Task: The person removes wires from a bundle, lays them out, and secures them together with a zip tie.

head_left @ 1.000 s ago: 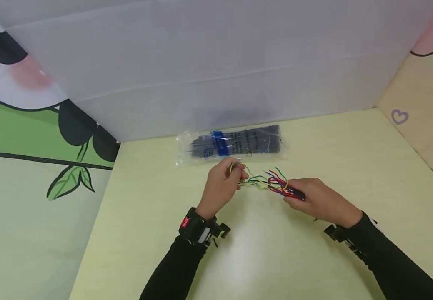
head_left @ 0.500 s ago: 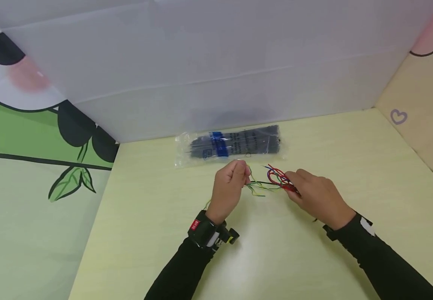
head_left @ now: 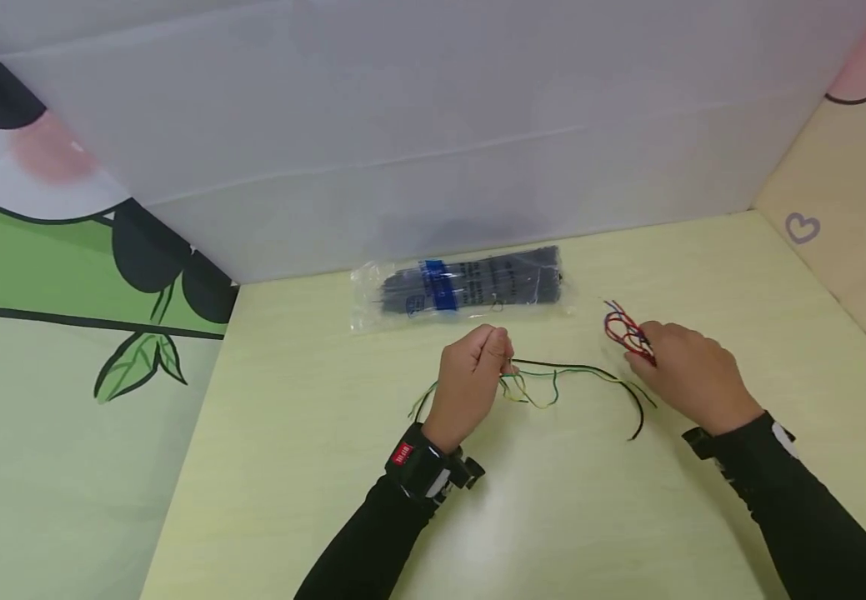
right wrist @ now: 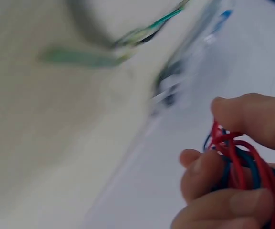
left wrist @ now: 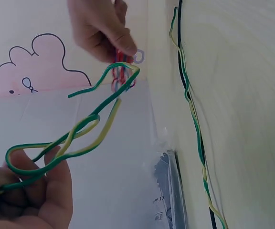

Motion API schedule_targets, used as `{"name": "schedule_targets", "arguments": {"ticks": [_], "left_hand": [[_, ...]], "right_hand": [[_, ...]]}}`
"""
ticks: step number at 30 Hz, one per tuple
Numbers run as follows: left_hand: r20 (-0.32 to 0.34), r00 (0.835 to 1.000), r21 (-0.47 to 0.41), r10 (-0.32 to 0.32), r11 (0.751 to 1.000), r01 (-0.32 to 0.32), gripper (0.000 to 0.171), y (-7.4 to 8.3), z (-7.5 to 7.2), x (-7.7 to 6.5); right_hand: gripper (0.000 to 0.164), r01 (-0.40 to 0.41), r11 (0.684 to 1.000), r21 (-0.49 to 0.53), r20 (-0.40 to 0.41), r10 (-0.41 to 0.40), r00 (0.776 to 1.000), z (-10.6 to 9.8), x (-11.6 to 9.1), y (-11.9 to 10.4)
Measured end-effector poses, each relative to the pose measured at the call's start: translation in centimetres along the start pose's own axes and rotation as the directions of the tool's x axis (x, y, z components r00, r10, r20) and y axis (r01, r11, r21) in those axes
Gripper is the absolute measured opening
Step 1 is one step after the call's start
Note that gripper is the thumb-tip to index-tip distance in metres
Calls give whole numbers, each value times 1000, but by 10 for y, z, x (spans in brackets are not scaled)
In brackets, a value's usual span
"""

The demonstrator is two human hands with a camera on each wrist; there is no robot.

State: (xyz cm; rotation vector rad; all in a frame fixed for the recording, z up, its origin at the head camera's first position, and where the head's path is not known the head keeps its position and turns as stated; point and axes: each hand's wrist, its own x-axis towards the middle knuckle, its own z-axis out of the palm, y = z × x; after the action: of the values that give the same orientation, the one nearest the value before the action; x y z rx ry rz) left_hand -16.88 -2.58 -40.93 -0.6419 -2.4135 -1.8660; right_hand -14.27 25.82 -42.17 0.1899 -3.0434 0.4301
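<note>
My left hand (head_left: 470,383) grips green-and-yellow wires (left wrist: 112,96); their loops stick out past its fingers in the left wrist view. A black wire (head_left: 640,412) runs from that hand to the right and bends down at its end, with a green-and-yellow strand beside it. Short wire ends hang out behind the left wrist. My right hand (head_left: 691,371) holds a bundle of red and blue wires (head_left: 628,336), pinched between thumb and curled fingers. Its looped ends point up and left. The two hands are well apart.
Behind the hands, a clear plastic bag (head_left: 478,282) of dark thin strips with a blue band lies on the pale table (head_left: 553,517). A white back panel (head_left: 433,125) rises just beyond it. Printed side panels stand left and right.
My right hand has pulled away to the right with the red and blue wires, apart from the green-and-yellow and black ones. My left hand has shifted slightly right and closed around its wires.
</note>
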Motion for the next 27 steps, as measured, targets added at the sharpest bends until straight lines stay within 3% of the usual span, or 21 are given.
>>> {"name": "schedule_targets", "arguments": {"ticks": [3,7,9,11,12,14,16,18,21,23,25,27], "left_hand": [[-15,1000,-30,-19,999,18,39,-2,-3,0],[-19,999,-82,-47,996,45,39,-4,-4,-2],[-20,999,-99,-49,994,47,39,-4,-4,-3],[-24,999,-99,-45,994,43,40,-5,-3,-3],[-26,999,-98,-46,994,43,39,-5,-3,-4],[-35,998,-91,-47,995,43,38,-4,-3,-5],[-40,998,-87,-44,995,41,38,-4,-4,-6],[-45,998,-82,-38,996,34,37,-4,-4,-7],[-53,998,-75,-17,997,13,40,-6,-6,-7],[-55,998,-80,-11,997,6,40,-6,-7,-7],[-43,999,-88,-11,996,7,41,-6,-8,-8],[-28,999,-95,-21,995,19,40,-4,-9,-10]], "right_hand": [[32,-120,993,-14,125,120,985,5,1,32],[41,-180,983,-24,226,181,957,13,2,56],[47,-181,983,-44,200,186,962,17,1,58],[53,-156,983,-93,103,165,981,19,0,54],[54,-117,986,-119,20,120,993,20,-1,49],[49,-32,991,-127,-133,15,991,20,-1,33],[35,119,990,-70,-260,-134,956,18,0,8],[25,320,947,-19,-334,-307,891,16,1,-19],[26,534,845,-11,-345,-505,791,16,2,-57],[34,583,808,-89,-318,-578,752,20,0,-73],[37,588,794,-152,-282,-605,744,24,-1,-82],[34,572,805,-159,-241,-594,768,27,-2,-85]]}}
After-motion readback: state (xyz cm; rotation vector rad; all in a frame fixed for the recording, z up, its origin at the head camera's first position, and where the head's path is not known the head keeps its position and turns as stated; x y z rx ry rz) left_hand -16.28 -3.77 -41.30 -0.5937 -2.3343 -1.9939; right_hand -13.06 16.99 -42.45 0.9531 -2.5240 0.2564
